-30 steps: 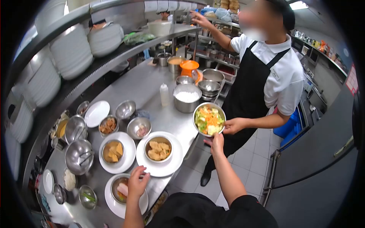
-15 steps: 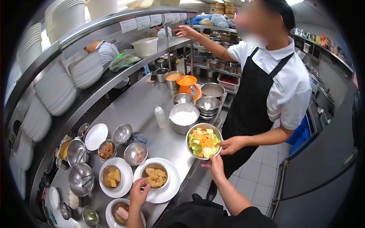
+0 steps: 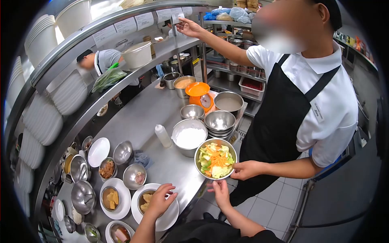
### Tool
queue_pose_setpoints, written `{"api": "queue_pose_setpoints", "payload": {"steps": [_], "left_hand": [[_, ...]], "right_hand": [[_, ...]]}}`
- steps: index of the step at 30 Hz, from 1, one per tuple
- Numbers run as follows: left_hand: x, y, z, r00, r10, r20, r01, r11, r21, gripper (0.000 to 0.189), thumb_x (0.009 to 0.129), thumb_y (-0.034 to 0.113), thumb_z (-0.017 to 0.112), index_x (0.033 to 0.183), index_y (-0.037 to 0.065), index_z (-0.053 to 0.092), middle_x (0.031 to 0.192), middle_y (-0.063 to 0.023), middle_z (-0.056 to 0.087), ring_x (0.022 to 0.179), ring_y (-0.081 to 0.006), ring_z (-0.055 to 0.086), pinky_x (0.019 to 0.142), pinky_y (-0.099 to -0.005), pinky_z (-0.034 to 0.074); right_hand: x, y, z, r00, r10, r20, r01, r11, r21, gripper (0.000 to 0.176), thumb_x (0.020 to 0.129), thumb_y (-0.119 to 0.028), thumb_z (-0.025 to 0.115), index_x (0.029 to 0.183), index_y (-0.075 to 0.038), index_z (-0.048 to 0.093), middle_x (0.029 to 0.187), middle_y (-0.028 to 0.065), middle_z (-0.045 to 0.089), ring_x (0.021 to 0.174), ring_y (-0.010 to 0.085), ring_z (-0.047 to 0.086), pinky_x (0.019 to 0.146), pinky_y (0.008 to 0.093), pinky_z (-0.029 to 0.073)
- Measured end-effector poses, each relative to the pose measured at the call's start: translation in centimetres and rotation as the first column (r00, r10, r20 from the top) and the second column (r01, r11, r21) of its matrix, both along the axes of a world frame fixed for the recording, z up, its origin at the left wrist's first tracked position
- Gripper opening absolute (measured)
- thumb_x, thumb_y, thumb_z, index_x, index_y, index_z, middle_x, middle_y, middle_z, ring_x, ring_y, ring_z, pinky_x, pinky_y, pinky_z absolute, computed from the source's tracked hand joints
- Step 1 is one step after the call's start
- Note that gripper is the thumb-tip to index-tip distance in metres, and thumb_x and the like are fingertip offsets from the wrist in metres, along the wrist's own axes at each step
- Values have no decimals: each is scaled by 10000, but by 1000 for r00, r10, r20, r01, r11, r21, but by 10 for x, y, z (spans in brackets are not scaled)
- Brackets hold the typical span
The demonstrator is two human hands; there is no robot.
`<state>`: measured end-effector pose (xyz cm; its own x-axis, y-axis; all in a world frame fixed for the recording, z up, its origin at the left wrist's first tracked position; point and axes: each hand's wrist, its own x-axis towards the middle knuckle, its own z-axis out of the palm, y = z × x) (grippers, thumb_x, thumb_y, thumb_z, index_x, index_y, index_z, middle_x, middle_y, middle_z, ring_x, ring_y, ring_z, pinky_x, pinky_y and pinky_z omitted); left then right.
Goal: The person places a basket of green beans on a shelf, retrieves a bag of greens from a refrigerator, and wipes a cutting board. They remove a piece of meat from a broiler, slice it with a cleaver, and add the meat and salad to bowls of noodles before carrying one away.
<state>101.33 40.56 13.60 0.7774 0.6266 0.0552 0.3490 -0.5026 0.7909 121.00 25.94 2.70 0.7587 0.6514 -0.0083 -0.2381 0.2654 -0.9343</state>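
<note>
My right hand point(image 3: 221, 191) reaches out past the counter edge, its fingers under the near rim of a steel bowl of shredded salad point(image 3: 214, 158). A co-worker in a white shirt and black apron holds the same bowl's right rim with one hand point(image 3: 245, 170). Their other arm stretches up to a paper slip point(image 3: 176, 17) on the top shelf. My left hand point(image 3: 160, 199) lies over a steel bowl of fried pieces point(image 3: 145, 201) on a white plate point(image 3: 168, 220), fingers curled over its rim.
The steel counter point(image 3: 142, 117) carries a rice bowl point(image 3: 189, 137), a squeeze bottle point(image 3: 163, 135), stacked steel bowls point(image 3: 219, 121), an orange scale point(image 3: 198, 92) and several small filled bowls on plates at the near left. White plates point(image 3: 44, 117) are stacked on shelves. Another person point(image 3: 99, 60) works behind the shelf.
The view has moved closer to the co-worker. My left hand moved from the nearest bowl up onto the bowl of fried pieces. The salad bowl stays held between my right hand and the co-worker's.
</note>
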Motion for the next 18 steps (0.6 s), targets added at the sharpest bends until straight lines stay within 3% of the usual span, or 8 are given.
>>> {"api": "queue_pose_setpoints", "payload": {"steps": [5,7,8,9,12,18], "left_hand": [[-3,7,-8,995,96,-5,-96,995,-19,307,844,234,656,1076,37,621,1197,-144,557,894,-209,640,750,-301,508],[-8,9,-12,994,103,-30,-103,995,-4,309,843,237,657,1073,33,623,1189,-142,562,892,-211,639,747,-298,507],[-9,10,-13,993,106,-54,-105,994,10,310,842,239,658,1069,30,624,1181,-141,567,890,-212,638,745,-295,506],[-10,10,-15,992,110,-56,-110,994,8,310,842,239,658,1069,30,624,1181,-141,567,890,-212,638,745,-295,506],[-10,9,-18,989,122,-79,-123,992,-8,331,831,240,679,1072,22,617,1165,-130,571,874,-205,634,769,-308,519],[-11,2,-13,989,145,-42,-145,989,-3,324,832,236,679,1069,23,619,1153,-123,578,878,-203,629,781,-309,513]], "right_hand": [[-4,4,-19,985,165,-58,-170,982,-85,190,929,-102,517,1079,-2,457,1136,150,560,917,188,630,691,283,532],[-7,7,-34,937,348,-24,-345,913,-219,190,927,-111,527,1078,-9,472,1104,125,580,905,169,632,685,269,522],[-9,10,-40,929,369,-24,-366,908,-204,174,926,-120,536,1062,-18,503,1035,92,613,884,144,634,677,256,510],[-9,14,-46,927,373,-26,-370,906,-205,174,926,-120,536,1062,-18,503,1035,92,613,884,144,634,677,256,510],[-11,26,-51,870,460,180,-359,839,-408,158,910,-118,541,1033,-19,545,903,64,640,823,129,641,666,259,499],[-19,57,-51,795,429,429,-283,887,-364,191,913,-186,525,960,-15,595,888,86,631,709,175,616,671,310,497]]}}
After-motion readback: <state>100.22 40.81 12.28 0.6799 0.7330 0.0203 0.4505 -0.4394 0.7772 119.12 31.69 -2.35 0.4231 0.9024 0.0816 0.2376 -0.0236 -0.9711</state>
